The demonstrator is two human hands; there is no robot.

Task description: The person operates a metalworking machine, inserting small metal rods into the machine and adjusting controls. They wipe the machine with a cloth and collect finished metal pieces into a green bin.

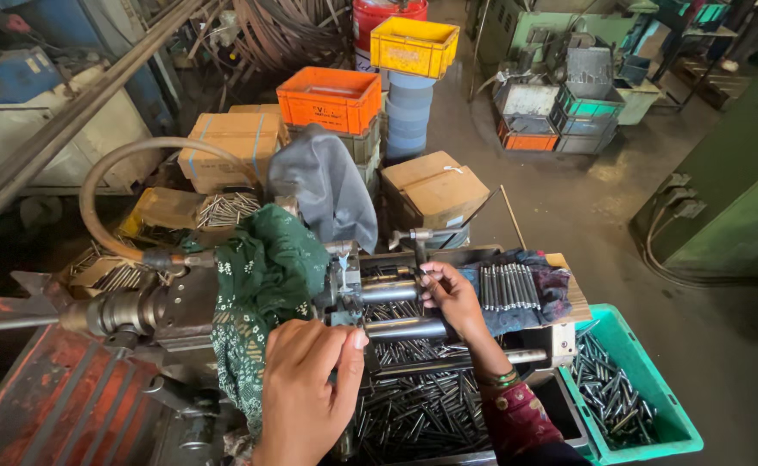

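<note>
**Hands at cluttered metal-rod machine**

Head view: oily grey machine bed (396, 330) in crowded workshop. Right hand (453, 293) pinches a thin steel rod (420, 274) at the chuck. Left hand (310, 380) closed over a lever by the green patterned cloth (267, 276). Teal plastic crate (655, 406) at right edge; bare concrete floor (569, 198) beyond.

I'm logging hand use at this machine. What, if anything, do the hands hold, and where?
The right hand pinches the lower end of the machine's small metal lever. The left hand rests by the green patterned cloth; any grip there cannot be told.
</note>
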